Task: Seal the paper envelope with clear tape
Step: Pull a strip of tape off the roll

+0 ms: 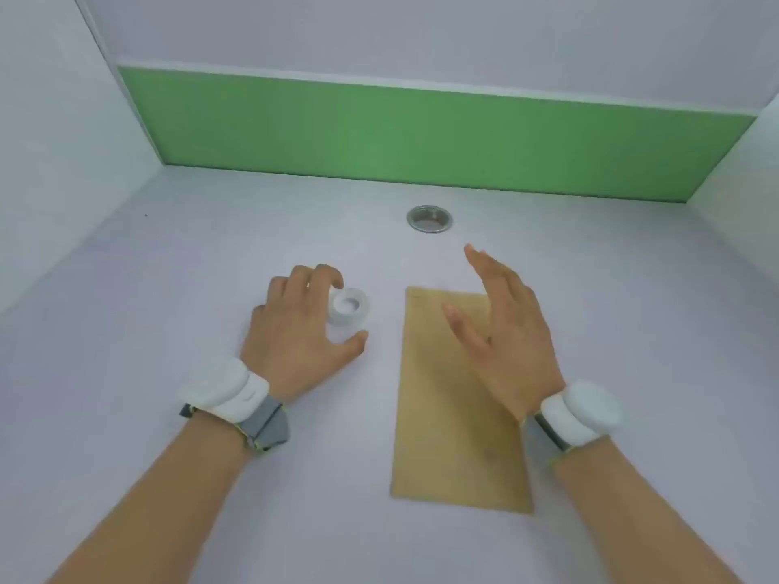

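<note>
left hand (295,330), grip spread, seemingly not yet clasping the tape roll (349,306) at its 1 o'clock; right hand (501,330) hovers slack over the envelope (447,415), long axis 12-to-6.

Under the right hand (501,330) lies a plain tan-brown envelope (447,436), unpatterned. Beside the left hand's (295,330) fingertips sits a translucent whitish tape roll (349,307). The table (168,330) beneath both hands is pale lilac-grey. Beyond the hands, a silver ring (429,218) and a plain green band (421,132). Both wrists carry white bands (227,387) with grey straps.
</note>
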The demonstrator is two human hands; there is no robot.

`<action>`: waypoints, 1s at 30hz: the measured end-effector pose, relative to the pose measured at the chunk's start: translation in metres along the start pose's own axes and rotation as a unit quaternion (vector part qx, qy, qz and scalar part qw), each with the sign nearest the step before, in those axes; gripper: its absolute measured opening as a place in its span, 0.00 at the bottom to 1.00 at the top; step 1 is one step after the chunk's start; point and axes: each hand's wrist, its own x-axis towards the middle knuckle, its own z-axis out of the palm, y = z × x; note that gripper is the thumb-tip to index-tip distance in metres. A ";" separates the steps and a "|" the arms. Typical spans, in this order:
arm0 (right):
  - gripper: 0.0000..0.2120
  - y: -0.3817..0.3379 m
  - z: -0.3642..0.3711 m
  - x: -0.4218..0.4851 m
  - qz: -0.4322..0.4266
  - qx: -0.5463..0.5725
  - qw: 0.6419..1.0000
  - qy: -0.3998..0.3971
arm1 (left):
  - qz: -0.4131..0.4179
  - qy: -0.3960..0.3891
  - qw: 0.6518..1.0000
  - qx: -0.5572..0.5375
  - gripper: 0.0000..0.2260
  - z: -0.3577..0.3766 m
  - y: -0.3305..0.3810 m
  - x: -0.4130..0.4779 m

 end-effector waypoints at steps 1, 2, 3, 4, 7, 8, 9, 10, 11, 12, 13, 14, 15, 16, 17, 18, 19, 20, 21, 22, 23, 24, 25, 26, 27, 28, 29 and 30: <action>0.27 -0.001 0.002 -0.001 0.006 0.024 1.000 0.016 | 0.009 0.005 1.000 0.015 0.21 0.002 -0.001 -0.001; 0.26 -0.002 0.003 -0.001 0.015 0.033 0.999 0.019 | 0.015 0.010 0.999 0.033 0.17 0.004 -0.001 0.000; 0.24 -0.001 0.005 -0.003 0.012 0.034 0.999 0.025 | 0.015 0.013 0.999 0.037 0.15 0.007 -0.003 -0.001; 0.23 -0.001 0.006 -0.003 0.003 0.036 0.999 0.028 | 0.010 0.018 0.999 0.035 0.12 0.009 -0.004 -0.001; 0.20 0.003 0.010 -0.001 -0.028 0.037 0.999 0.018 | 0.013 0.033 0.999 -0.017 0.08 0.015 0.002 0.004; 0.21 0.004 0.011 0.000 -0.035 0.040 0.999 0.010 | 0.015 0.038 0.998 -0.051 0.08 0.017 0.006 0.006; 0.21 0.005 0.013 0.001 -0.040 0.042 0.998 -0.002 | 0.018 0.046 0.995 -0.089 0.09 0.018 0.010 0.007; 0.22 0.005 0.014 0.001 -0.046 0.040 0.998 -0.014 | 0.027 0.050 0.991 -0.125 0.10 0.018 0.015 0.009; 0.23 0.005 0.015 0.001 -0.051 0.044 0.997 -0.022 | 0.043 0.045 0.986 -0.157 0.12 0.020 0.018 0.010; 0.24 0.006 0.016 0.001 -0.056 0.050 0.997 -0.031 | 0.065 0.035 0.981 -0.180 0.14 0.022 0.021 0.010; 0.25 0.005 0.016 0.001 -0.060 0.061 0.996 -0.038 | 0.088 0.027 0.977 -0.192 0.15 0.023 0.023 0.008; 0.25 0.003 0.016 0.002 -0.061 0.072 0.995 -0.042 | 0.108 0.023 0.974 -0.196 0.15 0.024 0.024 0.008; 0.25 0.001 0.017 0.002 -0.059 0.084 0.994 -0.044 | 0.122 0.020 0.972 -0.199 0.16 0.025 0.025 0.007; 0.25 -0.001 0.018 0.001 -0.055 0.094 0.993 -0.043 | 0.128 0.022 0.970 -0.205 0.15 0.026 0.026 0.006; 0.24 -0.004 0.018 0.002 -0.052 0.104 0.993 -0.038 | 0.130 0.022 0.969 -0.209 0.15 0.025 0.026 0.006; 0.23 -0.005 0.017 0.002 -0.043 0.111 0.992 -0.032 | 0.132 0.022 0.969 -0.210 0.15 0.025 0.028 0.006; 0.22 -0.007 0.016 0.002 -0.033 0.120 0.992 -0.020 | 0.133 0.022 0.969 -0.208 0.15 0.025 0.028 0.005; 0.20 -0.007 0.014 0.002 -0.024 0.128 0.991 -0.005 | 0.135 0.022 0.969 -0.206 0.15 0.026 0.028 0.005; 0.18 -0.008 0.013 0.002 -0.016 0.136 0.991 0.011 | 0.134 0.024 0.969 -0.204 0.15 0.025 0.027 0.005; 0.16 -0.009 0.012 0.001 -0.008 0.142 0.990 0.023 | 0.132 0.026 0.969 -0.206 0.14 0.025 0.027 0.004; 0.15 -0.010 0.010 0.000 -0.002 0.148 0.988 0.030 | 0.131 0.027 0.969 -0.208 0.14 0.025 0.027 0.003; 0.14 -0.011 0.010 -0.001 0.006 0.155 0.987 0.035 | 0.131 0.027 0.969 -0.209 0.14 0.026 0.027 0.003; 0.13 -0.012 0.009 -0.001 0.017 0.162 0.986 0.040 | 0.130 0.027 0.969 -0.207 0.14 0.026 0.027 0.003; 0.12 -0.013 0.009 -0.002 0.030 0.170 0.984 0.045 | 0.130 0.026 0.970 -0.206 0.14 0.026 0.028 0.002; 0.12 -0.014 0.009 -0.002 0.040 0.176 0.982 0.049 | 0.129 0.025 0.970 -0.206 0.14 0.027 0.028 0.002; 0.11 -0.014 0.009 -0.002 0.045 0.180 0.981 0.052 | 0.128 0.025 0.969 -0.208 0.14 0.027 0.027 0.002; 0.10 -0.013 0.009 -0.002 0.048 0.182 0.981 0.053 | 0.127 0.025 0.969 -0.210 0.14 0.027 0.027 0.002; 0.08 -0.013 0.010 -0.002 0.048 0.185 0.980 0.055 | 0.127 0.023 0.969 -0.211 0.14 0.027 0.027 0.001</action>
